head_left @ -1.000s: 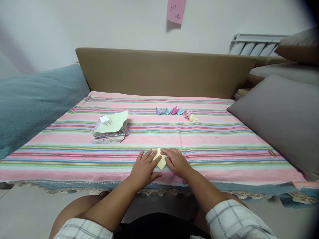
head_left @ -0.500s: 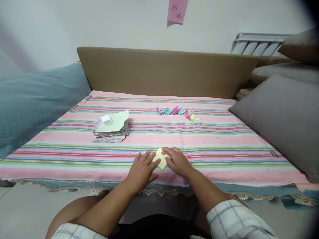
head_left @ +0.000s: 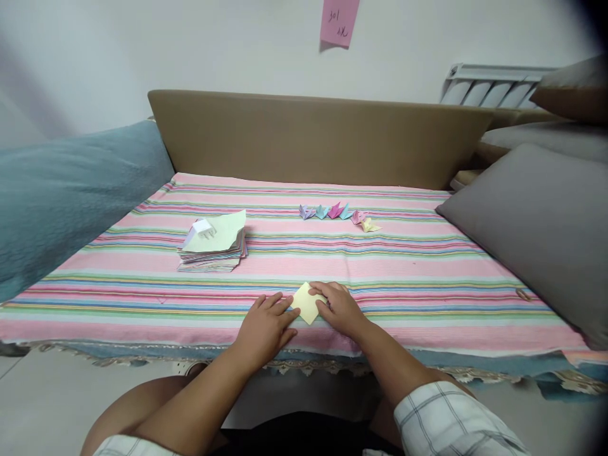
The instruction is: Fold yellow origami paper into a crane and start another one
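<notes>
A small folded piece of pale yellow origami paper (head_left: 306,305) lies as a diamond on the striped cloth (head_left: 394,272), near the front edge. My left hand (head_left: 266,326) rests flat with fingers spread, its fingertips at the paper's left corner. At the right corner my right hand (head_left: 339,310) grips the paper, with thumb and index finger on its upper face; the other fingers are curled and partly hidden. Farther back stands a row of several folded paper figures, among them a magenta one (head_left: 336,210) and a yellow one (head_left: 369,225).
On the left is a stack of coloured paper (head_left: 213,244) with a small white object (head_left: 202,227) on top. Grey cushions (head_left: 536,221) line the right side, near a small brown item (head_left: 523,294). A brown backrest (head_left: 313,136) runs behind; a blue-covered armrest (head_left: 80,190) bounds the left.
My left hand has slid slightly left, drawing its fingers off the paper's surface to the left corner. My right hand and the paper stay nearly in place.
</notes>
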`<state>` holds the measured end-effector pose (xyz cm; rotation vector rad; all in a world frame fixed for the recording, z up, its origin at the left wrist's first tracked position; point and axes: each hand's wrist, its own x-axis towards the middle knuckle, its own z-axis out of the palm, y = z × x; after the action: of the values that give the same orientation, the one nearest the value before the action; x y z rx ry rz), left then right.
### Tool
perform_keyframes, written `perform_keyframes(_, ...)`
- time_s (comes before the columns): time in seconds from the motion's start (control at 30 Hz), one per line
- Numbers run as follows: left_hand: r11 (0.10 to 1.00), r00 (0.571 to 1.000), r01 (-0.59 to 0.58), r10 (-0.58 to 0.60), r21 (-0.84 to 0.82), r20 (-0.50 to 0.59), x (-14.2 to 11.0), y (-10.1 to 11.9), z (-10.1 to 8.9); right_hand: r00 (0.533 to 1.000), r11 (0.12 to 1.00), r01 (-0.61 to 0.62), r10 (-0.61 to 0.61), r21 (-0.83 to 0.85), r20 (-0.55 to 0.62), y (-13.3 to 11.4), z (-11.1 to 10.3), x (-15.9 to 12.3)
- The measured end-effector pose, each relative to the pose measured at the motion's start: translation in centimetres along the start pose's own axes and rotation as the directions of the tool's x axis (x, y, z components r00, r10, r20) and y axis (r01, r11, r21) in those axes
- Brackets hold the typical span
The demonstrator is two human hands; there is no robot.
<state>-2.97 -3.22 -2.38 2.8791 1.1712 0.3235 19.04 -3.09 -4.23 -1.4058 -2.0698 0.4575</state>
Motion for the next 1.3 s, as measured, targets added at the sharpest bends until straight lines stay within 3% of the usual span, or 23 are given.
perform_keyframes(0.27,0.996,0.997,-0.034,0.028,-0.085,-0.069,0.2,-0.7,-0.6,1.000,1.000,-0.002,0.002,-0.010,-0.004,0.0,0.1,0.1)
perform_keyframes(0.47,0.973,0.978,0.092,-0.128,-0.211,-0.163,0.8,-1.4,-0.1,1.000,1.000,-0.005,0.005,-0.016,0.000,0.0,0.0,0.0)
perform_keyframes(0.57,0.977,0.972,0.071,-0.112,-0.201,-0.204,1.3,-1.5,0.6,1.000,1.000,-0.005,0.005,-0.023,-0.002,0.0,0.0,0.0)
perform_keyframes(0.93,0.990,0.999,-0.043,0.040,-0.135,-0.030,2.4,-0.8,1.3,1.000,1.000,0.008,-0.008,0.002,-0.007,0.0,0.0,0.0)
perform_keyframes(1.1,0.986,0.999,-0.015,0.021,-0.164,0.031,2.3,-1.3,0.8,1.000,1.000,0.025,-0.025,0.000,-0.008,0.1,0.0,-0.1)
perform_keyframes(1.3,0.977,0.999,0.051,-0.053,-0.207,-0.004,1.9,-2.2,0.4,0.999,0.999,0.048,-0.049,-0.022,-0.014,0.3,0.1,-0.2)
